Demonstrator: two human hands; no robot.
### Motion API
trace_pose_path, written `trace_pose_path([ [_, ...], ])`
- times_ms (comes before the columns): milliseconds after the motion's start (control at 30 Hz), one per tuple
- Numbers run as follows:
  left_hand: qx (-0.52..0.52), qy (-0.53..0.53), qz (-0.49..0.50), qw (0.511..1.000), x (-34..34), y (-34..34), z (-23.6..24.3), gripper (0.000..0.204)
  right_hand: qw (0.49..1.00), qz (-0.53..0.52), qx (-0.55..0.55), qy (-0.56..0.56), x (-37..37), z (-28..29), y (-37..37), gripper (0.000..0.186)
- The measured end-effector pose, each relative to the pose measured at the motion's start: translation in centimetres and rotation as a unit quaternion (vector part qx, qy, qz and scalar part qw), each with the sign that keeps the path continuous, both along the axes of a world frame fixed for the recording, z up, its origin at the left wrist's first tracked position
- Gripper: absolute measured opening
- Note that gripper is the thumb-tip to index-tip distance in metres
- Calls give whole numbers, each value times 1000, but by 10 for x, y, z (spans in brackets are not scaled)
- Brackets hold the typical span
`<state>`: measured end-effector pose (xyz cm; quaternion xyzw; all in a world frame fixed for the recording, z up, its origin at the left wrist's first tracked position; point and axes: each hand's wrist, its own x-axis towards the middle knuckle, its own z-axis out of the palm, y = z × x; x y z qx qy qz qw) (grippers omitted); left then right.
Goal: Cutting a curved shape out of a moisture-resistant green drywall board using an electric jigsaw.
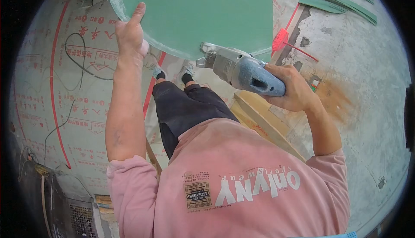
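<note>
Power tool (246,73), lettered shirt (255,160), printed sheeting (80,80)

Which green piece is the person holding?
The big green sheet, with the left hand gripping its curved edge. It is much wider than the other green pieces, narrow strips lying at the picture's upper right.

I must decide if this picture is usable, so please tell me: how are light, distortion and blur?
Head view: soft, fairly even light, no strong glare on the green board, lower left darker; head view: black corners, red floor line bowing outward; head view: power tool and right hand show no obvious blur.
</note>
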<state>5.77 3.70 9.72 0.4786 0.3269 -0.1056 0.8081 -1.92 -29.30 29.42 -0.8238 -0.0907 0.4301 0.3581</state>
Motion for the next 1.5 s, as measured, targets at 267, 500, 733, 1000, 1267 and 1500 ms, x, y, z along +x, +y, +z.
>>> trace_pose_path([
  [267, 19, -11, -19, 1000, -2, 0, -6, 57, 1000, -3, 8, -3, 0, 0, 0, 32],
  [500, -7, -4, 7, 1000, -2, -3, -5, 52, 1000, 3, 1, 7, 1, 1, 0, 34],
  [733, 30, 7, 11, 999, -3, -2, -12, 54, 1000, -3, -3, 18, 3, 4, 3, 32],
  [1000, 35, 11, 20, 999, -4, -5, -7, 55, 1000, -1, -6, 7, 3, 7, 7, 32],
  [1267, 33, -6, -13, 999, -6, -4, -9, 65, 1000, -5, -6, 15, 3, 7, 10, 31],
  [1500, 44, 10, -7, 999, -5, -8, 0, 68, 1000, -10, -1, 1, 2, 7, 11, 29],
])
